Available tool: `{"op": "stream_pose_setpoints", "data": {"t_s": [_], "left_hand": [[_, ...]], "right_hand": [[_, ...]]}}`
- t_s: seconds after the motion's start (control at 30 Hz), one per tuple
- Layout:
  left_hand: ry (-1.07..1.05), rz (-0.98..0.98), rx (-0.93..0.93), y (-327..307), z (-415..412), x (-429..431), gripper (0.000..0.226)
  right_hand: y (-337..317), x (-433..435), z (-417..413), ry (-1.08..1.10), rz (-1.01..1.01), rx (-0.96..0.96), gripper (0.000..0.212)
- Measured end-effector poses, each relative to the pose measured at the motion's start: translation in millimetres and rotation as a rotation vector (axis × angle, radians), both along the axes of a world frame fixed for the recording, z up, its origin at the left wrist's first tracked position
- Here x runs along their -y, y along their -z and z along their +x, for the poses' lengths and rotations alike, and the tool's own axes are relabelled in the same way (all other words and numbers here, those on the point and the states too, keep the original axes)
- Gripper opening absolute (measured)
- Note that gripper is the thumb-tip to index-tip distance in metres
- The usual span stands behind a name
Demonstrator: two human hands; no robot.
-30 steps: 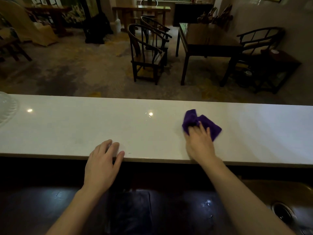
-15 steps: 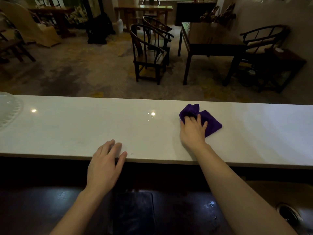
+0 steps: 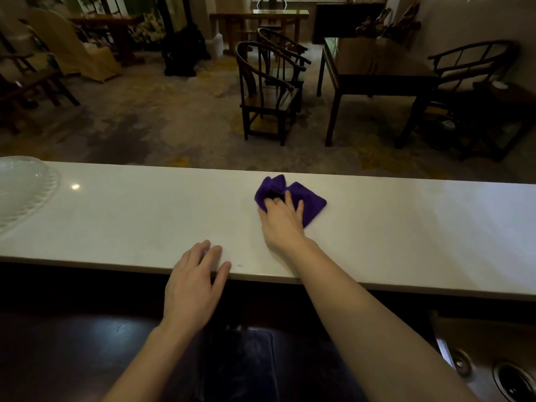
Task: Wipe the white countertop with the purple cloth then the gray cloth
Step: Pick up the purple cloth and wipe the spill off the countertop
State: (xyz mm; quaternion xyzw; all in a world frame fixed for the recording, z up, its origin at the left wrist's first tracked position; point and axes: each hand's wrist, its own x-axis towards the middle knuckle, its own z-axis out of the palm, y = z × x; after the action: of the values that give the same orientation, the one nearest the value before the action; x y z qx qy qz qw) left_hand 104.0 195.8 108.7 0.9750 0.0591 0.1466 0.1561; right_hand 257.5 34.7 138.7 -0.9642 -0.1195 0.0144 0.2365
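The fingers (image 3: 287,200) of the right hand (image 3: 282,220) are laid flat and slightly spread on the crumpled purple microfibre cloth (image 3: 311,203), pressing it down rather than pinching it; the fingertips are sunk into the bunched near-left part of the fabric. For the wiping stroke to be done well, the palm should be kept low so that pressure is spread through the whole cloth, and the bunched fold at its far-left corner is best flattened, since a raised fold touches less of the surface. Overlapping passes along the length of the long white glossy tabletop (image 3: 406,227) would be advisable, with care taken near the ribbed glass dish (image 3: 23,192) at the left end. The left hand (image 3: 194,285) is rested on the near edge of the tabletop, its fingers loosely spread and holding nothing, which appears to serve as a brace. The purple cloth lies about mid-length, nearer the far edge, partly folded with one flat pointed corner sticking out to the right. No gray cloth is seen, so that second stage appears not yet begun.
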Motion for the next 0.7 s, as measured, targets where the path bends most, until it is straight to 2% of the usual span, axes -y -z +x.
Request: {"op": "stream_pose_setpoints", "data": {"t_s": [0.2,0.37,0.53,0.7], "left_hand": [[-0.004,0.016,0.017,0.5,0.5,0.6,0.035],[-0.013,0.002,0.002,1.1,1.1,1.1,0.041],[-0.019,-0.006,0.002,-0.1,0.0,1.5,0.036],[-0.025,-0.017,-0.012,1.4,-0.3,0.2,0.038]], "right_hand": [[5.0,-21.3,-29.1,-0.291,-0.057,0.024,0.035],[17.9,-1.3,-58.1,-0.419,-0.091,0.169,0.038],[18.5,34.6,-62.9,-0.347,-0.131,0.226,0.036],[16.2,84.1,-49.1,-0.112,-0.154,0.188,0.033]]}}
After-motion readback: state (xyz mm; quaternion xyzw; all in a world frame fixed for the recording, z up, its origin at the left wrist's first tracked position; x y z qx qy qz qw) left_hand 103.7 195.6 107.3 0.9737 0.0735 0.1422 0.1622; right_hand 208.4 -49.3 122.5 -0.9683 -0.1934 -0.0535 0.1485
